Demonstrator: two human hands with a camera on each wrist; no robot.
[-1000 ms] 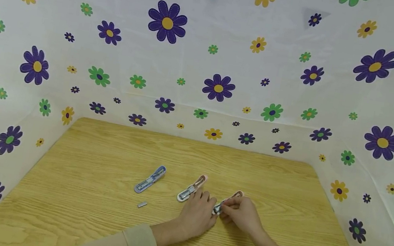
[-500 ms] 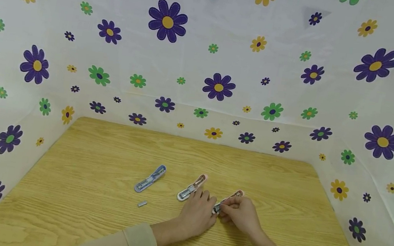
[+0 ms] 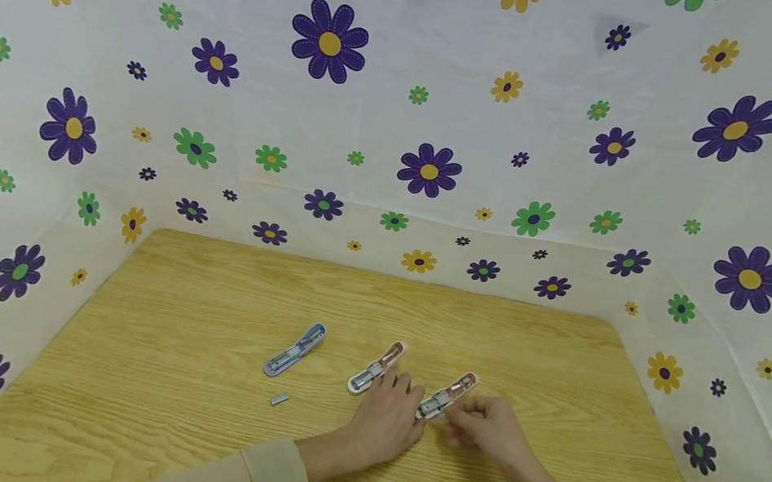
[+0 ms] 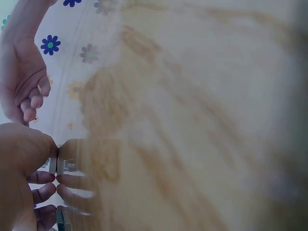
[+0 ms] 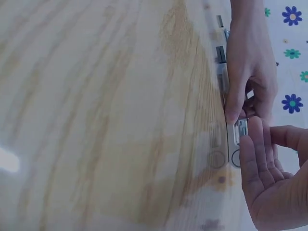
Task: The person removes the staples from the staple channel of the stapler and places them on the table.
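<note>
Three small staplers lie in a row on the table, metal insides showing: a blue one (image 3: 294, 350), a middle white and pink one (image 3: 376, 367) and a right white and pink one (image 3: 447, 395). My left hand (image 3: 389, 418) holds the near end of the right stapler between thumb and fingers. The left wrist view shows that thumb (image 4: 41, 147) against the stapler's end. Just right of the same stapler is my right hand (image 3: 489, 430), fingertips close to its side. Its fingers (image 5: 262, 159) are loosely bent in the right wrist view, with nothing visible between them.
A short strip of staples (image 3: 278, 400) lies in front of the blue stapler. The wooden table (image 3: 202, 281) is enclosed at the back and sides by a white flower-print sheet (image 3: 375, 108).
My right hand has drawn back to the right from over the right stapler, uncovering its metal insides. My left hand has stayed in place at the stapler's near end.
</note>
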